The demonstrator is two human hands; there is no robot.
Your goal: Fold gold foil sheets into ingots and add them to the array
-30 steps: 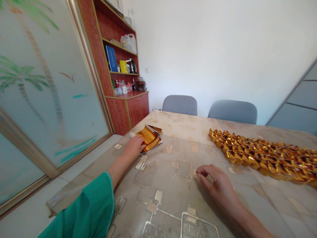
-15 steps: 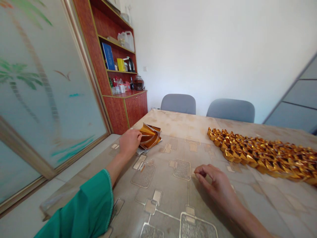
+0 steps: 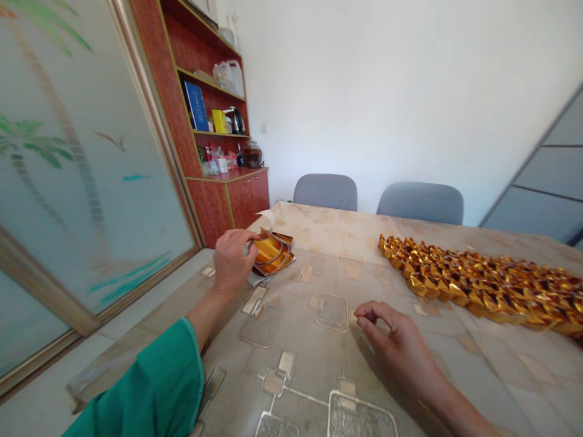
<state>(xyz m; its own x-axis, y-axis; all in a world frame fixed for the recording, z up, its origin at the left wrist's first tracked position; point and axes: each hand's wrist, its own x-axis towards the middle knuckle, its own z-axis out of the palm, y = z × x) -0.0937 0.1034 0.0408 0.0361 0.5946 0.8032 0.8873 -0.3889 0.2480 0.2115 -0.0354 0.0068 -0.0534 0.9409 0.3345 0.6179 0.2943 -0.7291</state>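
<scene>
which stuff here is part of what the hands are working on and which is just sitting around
In hand:
- left hand, pinching the top of the gold foil sheets
- right hand, curled on the table, holding nothing
- folded gold pieces, laid in rows

Lying about:
- grey chairs
- red cabinet with blue book, kettle and jugs

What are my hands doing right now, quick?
Left hand: closed, pinching the top gold foil sheet.
Right hand: open, loosely curled, holding nothing, resting on the table.
</scene>
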